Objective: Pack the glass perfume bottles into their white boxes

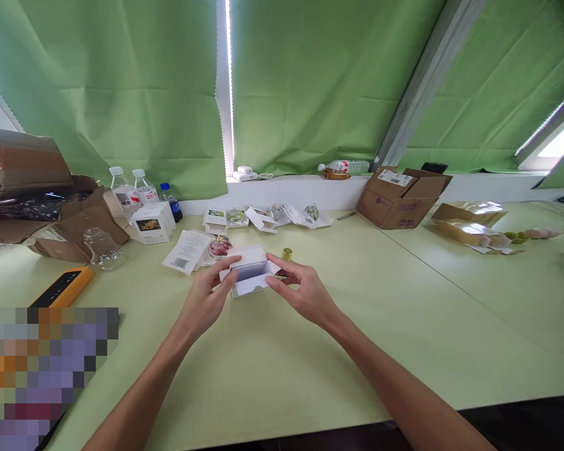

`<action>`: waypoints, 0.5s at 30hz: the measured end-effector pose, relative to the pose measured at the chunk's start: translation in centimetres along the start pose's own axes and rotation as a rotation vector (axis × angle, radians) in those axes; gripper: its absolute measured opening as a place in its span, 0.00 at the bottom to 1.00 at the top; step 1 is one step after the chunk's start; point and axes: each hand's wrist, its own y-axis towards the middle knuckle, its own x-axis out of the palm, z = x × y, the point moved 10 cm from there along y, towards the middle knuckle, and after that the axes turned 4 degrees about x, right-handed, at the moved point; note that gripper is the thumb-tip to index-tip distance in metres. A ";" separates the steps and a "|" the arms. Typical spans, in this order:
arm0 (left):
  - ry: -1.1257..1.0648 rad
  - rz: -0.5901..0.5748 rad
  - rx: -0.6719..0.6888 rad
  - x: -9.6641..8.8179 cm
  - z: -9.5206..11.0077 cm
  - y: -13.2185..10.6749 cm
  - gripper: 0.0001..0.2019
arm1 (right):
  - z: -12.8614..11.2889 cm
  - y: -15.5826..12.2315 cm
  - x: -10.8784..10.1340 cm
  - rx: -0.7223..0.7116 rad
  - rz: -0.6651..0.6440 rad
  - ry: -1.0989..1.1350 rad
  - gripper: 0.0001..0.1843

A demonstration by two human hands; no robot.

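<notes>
My left hand (210, 294), at 8 o'clock, has thumb and fingers clamped on the near-left part of a small white carton (252, 284); my right hand (305, 291), between 3 and 4 o'clock, grips its right side, thumb at the near edge and a finger at the far corner. The carton sits between my 2 hands above the pale green tabletop (263, 369), its mouth open and flaps spread; whether its base touches the table I cannot tell. A gold cap (286, 254) shows just beyond my right fingers at 2 o'clock, whatever is below it mostly hidden.

Toward 11 o'clock lies a red-tinted glass bottle (220, 247), with barcoded white cartons (185, 252) at 10.

I judge the step in hand to be working the carton's open end. The next move calls for light, even pressure on both sides, so the thin card doesn't crease.
</notes>
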 end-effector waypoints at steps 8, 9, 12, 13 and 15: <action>-0.072 -0.075 -0.075 0.9 -0.4 -0.3 0.25 | -0.3 0.0 -0.1 0.000 0.013 -0.037 0.27; -0.075 -0.075 -0.075 0.9 -0.3 -0.3 0.25 | -0.4 -0.1 -0.1 -0.007 0.017 -0.039 0.27; -0.083 -0.074 -0.079 0.9 -0.2 -0.3 0.25 | -0.4 -0.1 -0.1 -0.017 0.023 -0.032 0.27; -0.086 -0.074 -0.080 0.9 -0.2 -0.3 0.25 | -0.3 -0.1 0.0 -0.015 0.020 -0.022 0.26; -0.099 -0.077 -0.082 1.0 -0.2 -0.3 0.25 | -0.2 -0.1 0.1 -0.011 0.016 0.008 0.26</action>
